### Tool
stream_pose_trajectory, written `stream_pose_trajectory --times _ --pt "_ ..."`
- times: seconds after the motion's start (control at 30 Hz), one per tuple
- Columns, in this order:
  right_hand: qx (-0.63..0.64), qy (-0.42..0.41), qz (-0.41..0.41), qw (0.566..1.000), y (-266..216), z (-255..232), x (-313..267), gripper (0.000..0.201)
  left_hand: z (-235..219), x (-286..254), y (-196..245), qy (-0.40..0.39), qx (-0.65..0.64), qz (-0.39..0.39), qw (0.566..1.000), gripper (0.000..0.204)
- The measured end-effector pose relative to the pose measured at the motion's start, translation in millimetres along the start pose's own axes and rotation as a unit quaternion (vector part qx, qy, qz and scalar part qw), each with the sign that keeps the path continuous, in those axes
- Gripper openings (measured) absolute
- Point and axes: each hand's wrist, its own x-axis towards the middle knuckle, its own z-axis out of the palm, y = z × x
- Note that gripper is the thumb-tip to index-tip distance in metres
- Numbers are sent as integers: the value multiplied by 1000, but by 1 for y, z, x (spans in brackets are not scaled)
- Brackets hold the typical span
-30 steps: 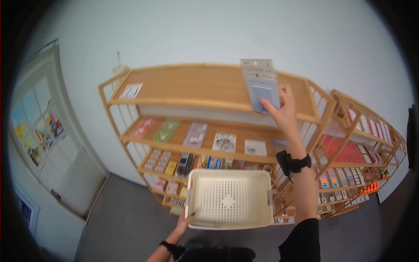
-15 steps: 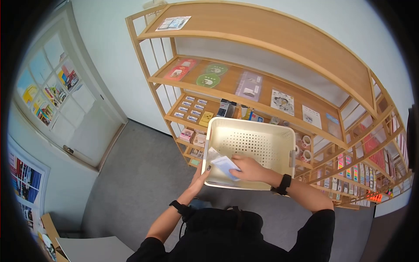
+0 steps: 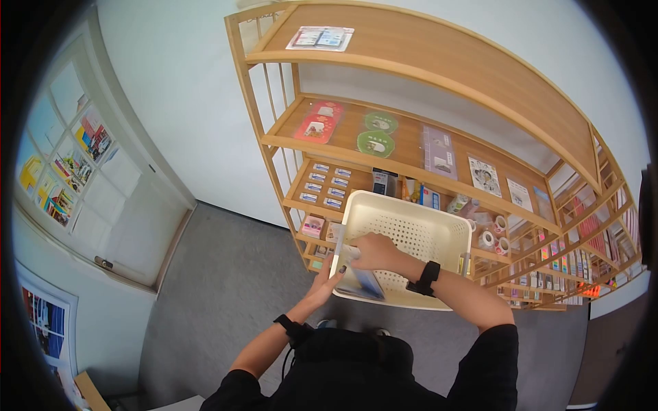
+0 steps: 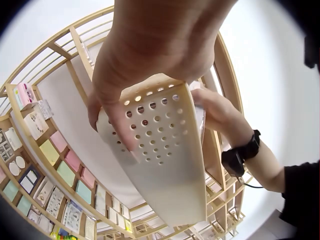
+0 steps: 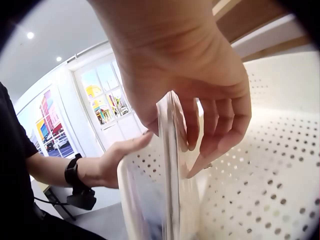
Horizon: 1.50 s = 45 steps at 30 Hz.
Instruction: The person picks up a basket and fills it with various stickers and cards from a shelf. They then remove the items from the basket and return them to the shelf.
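My left hand (image 3: 321, 286) grips the near left end of a cream plastic basket (image 3: 435, 240), thumb at the rim. In the left wrist view its fingers (image 4: 120, 122) lie along the basket's perforated outside wall (image 4: 165, 185). Inside the basket, my right hand (image 3: 379, 252) pinches the top of flat pale-blue packaging (image 3: 368, 282). The right wrist view shows this packaging (image 5: 172, 175) edge-on, standing upright by the left end wall, with thin layers side by side. Its lower end is hidden there.
A wooden shelf rack (image 3: 425, 55) stands ahead, the basket before its lower tiers. A flat packet (image 3: 320, 38) lies on the top shelf; red cards (image 3: 317, 127), green cards (image 3: 375, 143) and a purple folder (image 3: 439, 154) lie below. A door (image 3: 103, 198) is at left.
My right hand brought the packaging down from the top shelf into the basket, then stood it upright at the left end. The view tilted down; my left hand kept hold of the basket.
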Motion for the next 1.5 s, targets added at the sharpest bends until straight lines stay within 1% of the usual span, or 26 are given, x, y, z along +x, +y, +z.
stream_pose_trajectory --times 0.03,0.1,0.13,0.23,0.3,0.33,0.4,0.43,0.5,0.57,0.63,0.67,0.7,0.77,0.8,0.9,0.93,1.0,1.03,1.1,1.17,1.23,1.27,1.3,1.33,1.5 --pt "-1 2 1 1000 -6 -6 9 32 -4 0 4 -2 0 2 1000 76" --pt "-59 -115 15 992 -15 -13 22 26 -9 -3 11 13 32 12 999 77" --pt "-57 -115 17 992 -16 -11 26 26 -13 -3 12 10 33 10 999 77" --pt "-93 -103 23 990 -3 -3 30 22 -25 -5 11 -7 27 -17 999 77" --pt "-45 46 -40 997 15 -4 24 19 -34 -2 -1 -21 -13 -11 1000 76" --pt "-45 44 -40 997 6 -16 19 19 -37 0 -10 -21 -15 -12 1000 76" --pt "108 85 52 989 -8 -40 6 18 -42 3 -20 -2 -31 19 999 76" --pt "107 84 52 989 -6 -34 3 18 -43 1 -20 -3 -32 19 999 76" --pt "220 78 56 971 0 -8 -9 23 -46 1 -14 1 -70 25 997 76" --pt "247 63 54 965 5 12 -20 28 -48 1 -16 0 -86 7 996 75" --pt "186 37 -44 981 2 10 -25 33 -51 2 -17 0 -100 -12 995 74" --pt "86 -56 -15 995 7 0 -22 34 -53 1 -18 2 -98 -31 995 73" --pt "89 -57 -11 994 9 -6 -22 34 -53 -1 -20 4 -96 -51 994 72" --pt "-13 -102 -44 994 11 -15 -25 30 -52 -1 -26 5 -97 -40 994 72" --pt "-20 -133 -14 991 8 -19 -26 24 -53 1 -29 12 -97 -26 995 72" --pt "12 -185 -26 982 19 -13 -29 18 -59 4 -48 16 -69 8 997 72" --pt "10 -187 -29 982 18 -11 -31 18 -62 2 -50 20 -71 8 997 72" --pt "90 -113 -69 987 13 -6 -36 18 -64 -3 -47 21 -84 -4 996 71" --pt "85 -119 -73 987 9 -2 -36 18 -63 -7 -42 27 -90 -2 996 71" --pt "89 -90 -76 989 -1 12 -33 14 -67 -12 -28 10 -179 -64 982 69" --pt "60 -103 -110 987 2 26 -31 16 -70 -11 -22 14 -180 -69 981 68" --pt "-52 -99 -219 969 2 34 -25 16 -74 -7 -19 14 -182 -74 980 68" --pt "-52 -99 -219 969 4 36 -23 16 -79 -4 -21 15 -135 -21 990 67" --pt "-103 -81 -262 956 -2 29 -19 16 -82 -3 -23 16 -88 33 995 67" --pt "-153 -63 -305 938 -5 26 -17 16 -83 -4 -27 16 -89 32 995 67" --pt "-233 -89 -293 923 -10 39 -10 18 -90 -5 -36 31 -106 22 994 64"
